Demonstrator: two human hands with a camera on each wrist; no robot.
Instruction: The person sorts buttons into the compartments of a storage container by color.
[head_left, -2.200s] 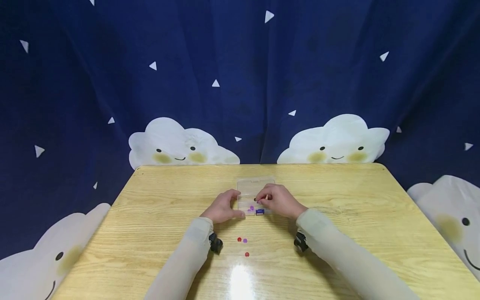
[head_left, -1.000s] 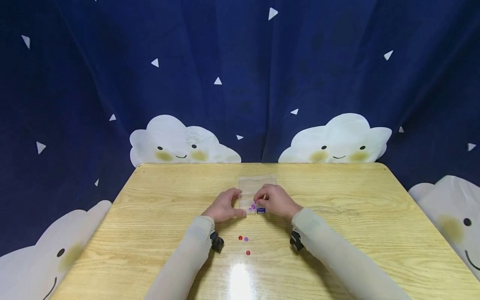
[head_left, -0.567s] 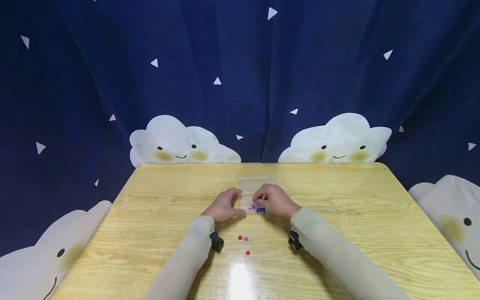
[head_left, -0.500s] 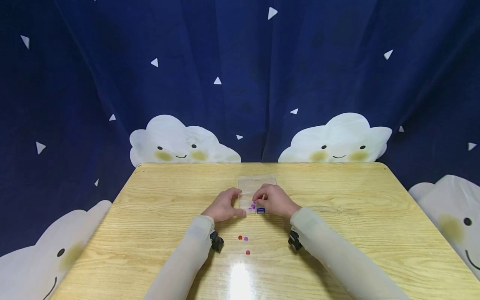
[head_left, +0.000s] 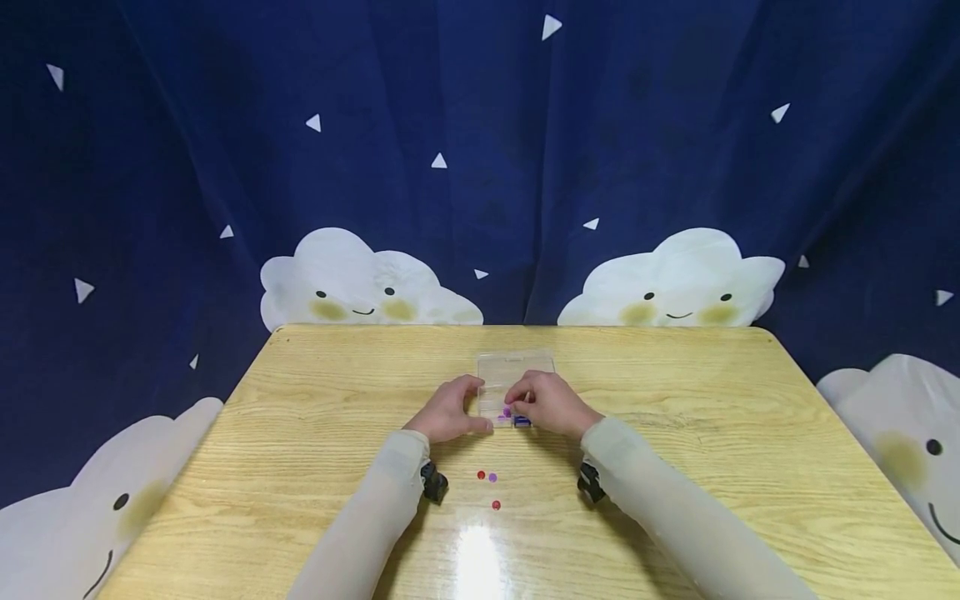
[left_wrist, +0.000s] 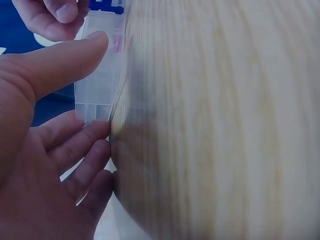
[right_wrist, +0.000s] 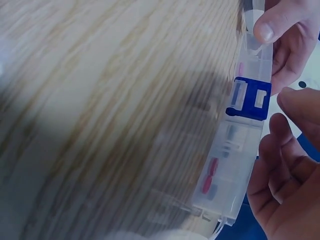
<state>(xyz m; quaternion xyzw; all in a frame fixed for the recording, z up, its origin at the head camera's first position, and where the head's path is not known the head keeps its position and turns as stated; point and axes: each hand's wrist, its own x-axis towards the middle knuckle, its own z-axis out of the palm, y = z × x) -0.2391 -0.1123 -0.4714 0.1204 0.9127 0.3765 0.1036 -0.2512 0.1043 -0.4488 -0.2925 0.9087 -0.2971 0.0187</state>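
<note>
A clear plastic box [head_left: 514, 364] lies on the table with its lid raised at the back. Its blue latch [right_wrist: 252, 97] is at the front. My left hand [head_left: 447, 411] holds the box's left end, thumb along the front wall and fingers at the side. Over the open box hovers my right hand [head_left: 553, 402], its thumb and fingers bent towards each other. A purple disc [head_left: 507, 412] shows just below those fingertips; whether they pinch a piece is hidden. In the right wrist view, reddish discs [right_wrist: 213, 166] show through the box's right part.
On the wooden table [head_left: 315, 467], nearer the body, lie a red disc [head_left: 482, 475], a purple disc [head_left: 492, 477] beside it and another red disc [head_left: 497, 505]. A dark blue curtain [head_left: 480, 150] with clouds hangs behind the far edge.
My right hand has shifted slightly left and lower over the box. The small piece seen at its fingertips earlier no longer shows there. My left hand stays on the box.
</note>
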